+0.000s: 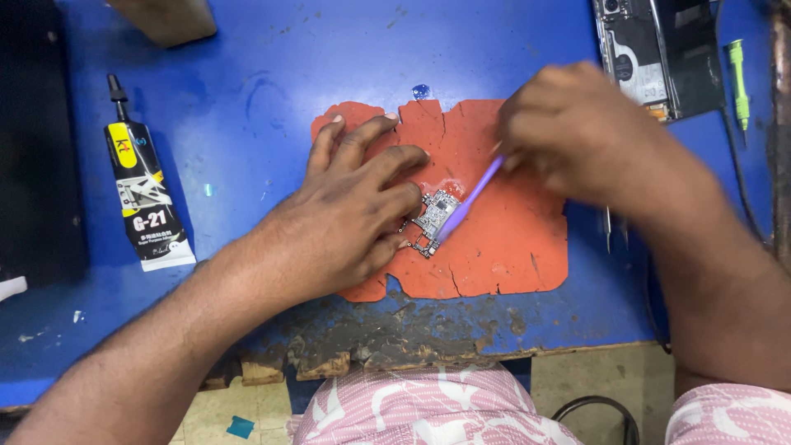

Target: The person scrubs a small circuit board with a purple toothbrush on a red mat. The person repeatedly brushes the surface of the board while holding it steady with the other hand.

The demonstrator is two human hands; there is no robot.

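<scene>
While my left hand [350, 218] lies flat on the cracked orange mat [511, 239], its fingertips press on the nine o'clock edge of the small circuit board [434, 216], and I judge that pinning is there to keep the light board from skidding under the tool. That hand's grip is spread, fingers apart and bearing down, closed around nothing. The board sits near the middle of the mat, tilted on a diagonal, its far corner toward one o'clock.

My right hand [577, 132] comes in from two o'clock, blurred by motion, with its fingers pinched together on the upper end of a thin purple tool [471, 200]. The tool slants down toward seven o'clock, and its tip meets the board's three o'clock side. Holding it high on the shaft and at a shallow angle seems to let the tip sweep across the components; whether it is a brush or a stick I cannot tell from the blur.

The mat lies on the blue surface [247, 107], probably to shield it, since the near edge at six o'clock is already chewed and charred. At nine o'clock, well apart, a black-and-white glue tube [144, 202] lies capped. At one o'clock an opened phone body [651, 49] rests with its insides up, a green tool [737, 78] just beside it.
</scene>
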